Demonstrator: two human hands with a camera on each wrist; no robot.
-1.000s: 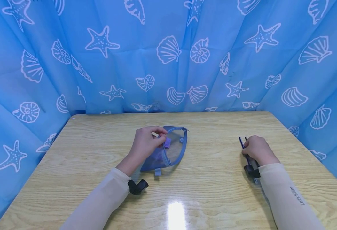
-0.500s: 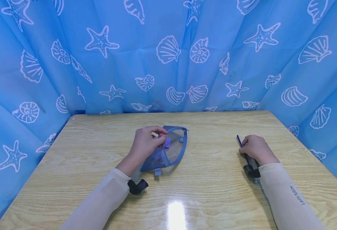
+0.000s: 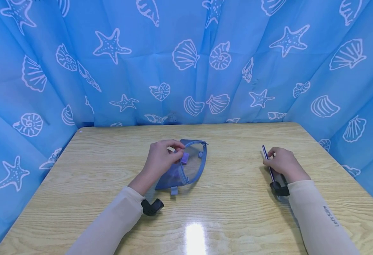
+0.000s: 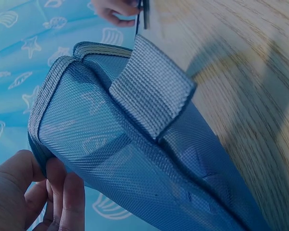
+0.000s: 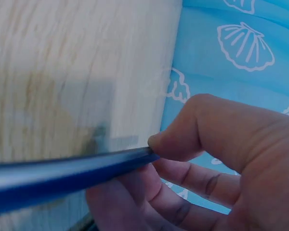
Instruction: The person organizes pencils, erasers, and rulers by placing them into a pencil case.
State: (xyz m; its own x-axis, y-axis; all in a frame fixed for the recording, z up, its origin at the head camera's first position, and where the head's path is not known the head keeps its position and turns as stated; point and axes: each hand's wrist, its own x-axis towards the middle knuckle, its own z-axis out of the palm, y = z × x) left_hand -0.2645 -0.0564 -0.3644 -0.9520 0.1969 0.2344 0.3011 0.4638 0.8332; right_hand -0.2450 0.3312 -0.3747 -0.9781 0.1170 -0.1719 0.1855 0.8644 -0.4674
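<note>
A blue mesh zip pouch point(image 3: 170, 179) lies mid-table with its mouth gaping. My left hand point(image 3: 161, 157) pinches the pouch's rim between thumb and fingers; its fingertips point(image 4: 58, 175) show at the edge in the left wrist view. Inside the pouch sits a small purple block point(image 3: 185, 158), and blocky shapes point(image 4: 197, 161) show through the mesh. Over at the right, my right hand point(image 3: 283, 163) pinches a slim blue-and-silver pencil point(image 5: 62, 180) between thumb and fingers, near one end. A second dark stick point(image 5: 82, 224) shows at the bottom of the right wrist view, mostly hidden by the hand.
The wooden table point(image 3: 224, 209) ends at a blue curtain point(image 3: 161, 71) with white shells and starfish. A grey fabric tab point(image 3: 174, 191) sticks out from the pouch's near side. Black camera mounts point(image 3: 153, 207) are strapped at both wrists.
My right hand has shifted slightly up and left, and the pencil's far end has moved away from me, apart from the second stick. The left hand and pouch stay put.
</note>
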